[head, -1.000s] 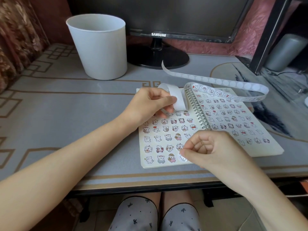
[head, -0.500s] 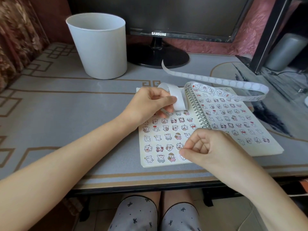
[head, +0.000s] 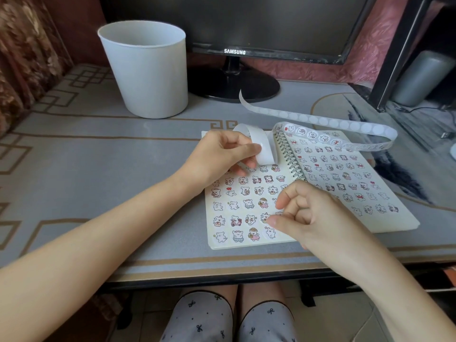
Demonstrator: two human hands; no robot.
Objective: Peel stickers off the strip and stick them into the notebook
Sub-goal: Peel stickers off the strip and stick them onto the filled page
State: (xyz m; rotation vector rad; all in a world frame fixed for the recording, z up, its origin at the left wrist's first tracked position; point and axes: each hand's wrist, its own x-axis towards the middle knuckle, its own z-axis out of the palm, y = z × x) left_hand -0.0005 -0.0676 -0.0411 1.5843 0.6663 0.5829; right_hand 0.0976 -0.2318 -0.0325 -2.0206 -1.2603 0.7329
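Left hand (head: 222, 154) – thumb and curled fingers pinch a loop of the white paper sticker strip (head: 320, 119). Right hand (head: 308, 215) has its fingers curled in, thumb and forefinger slightly parted, nothing seen between them; the thumb tip is at the left page of the open cream spiral-bound notebook (head: 394, 219). White plastic bin (head: 148, 77) stands far left, contents hidden. The strip runs right across the notebook's far edge, bends, then doubles back left – free end pointing far-left.

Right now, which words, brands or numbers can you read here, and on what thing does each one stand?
"SAMSUNG": on the lower bezel of the monitor.
Stickers in the notebook: cartoon drawings; any lettering is too small to read.
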